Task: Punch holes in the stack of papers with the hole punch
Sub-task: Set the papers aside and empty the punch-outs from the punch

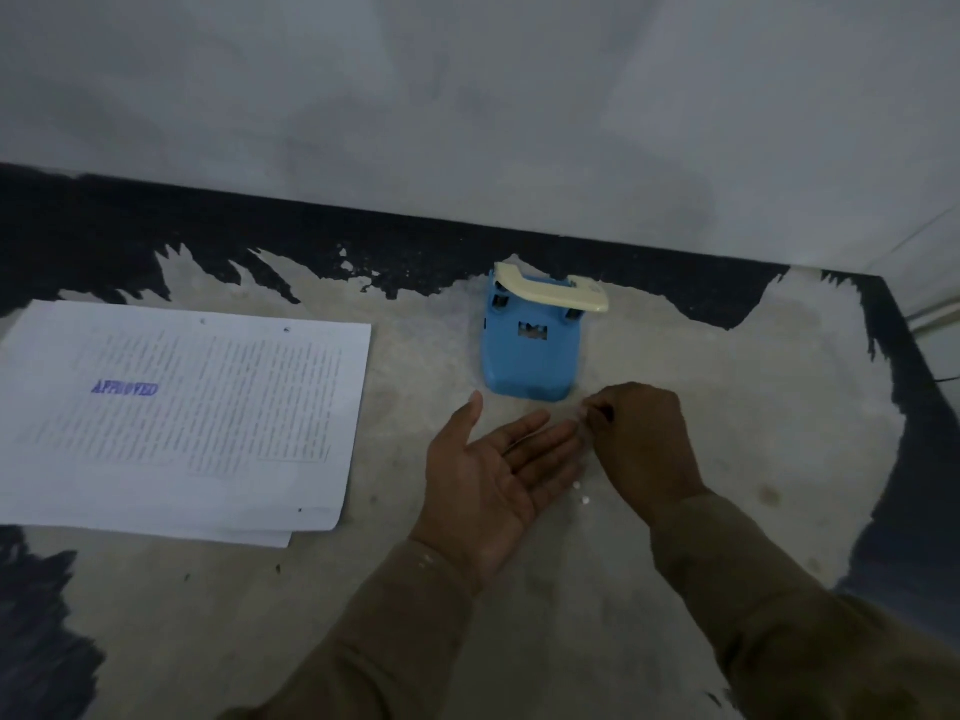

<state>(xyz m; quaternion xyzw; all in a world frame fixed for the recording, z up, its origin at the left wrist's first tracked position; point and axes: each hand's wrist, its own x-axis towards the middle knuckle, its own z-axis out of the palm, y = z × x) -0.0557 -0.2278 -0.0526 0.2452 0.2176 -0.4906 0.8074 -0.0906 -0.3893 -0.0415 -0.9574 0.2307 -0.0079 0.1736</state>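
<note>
Lying just beyond both hands, the blue hole punch [530, 350] points away toward the wall, nearest the right hand [641, 439], pinched shut on something unclear, while the left hand [493, 475] rests open, palm-up, and the stack of papers [182, 418] lies well apart to the left.

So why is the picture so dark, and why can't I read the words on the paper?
Head view: the light is dim and grey, so everything looks dull. The small print on the stack of papers is too blurry to read; only the blue stamp "APPROVED" is clear. The wide lens bends the wall edge.
</note>
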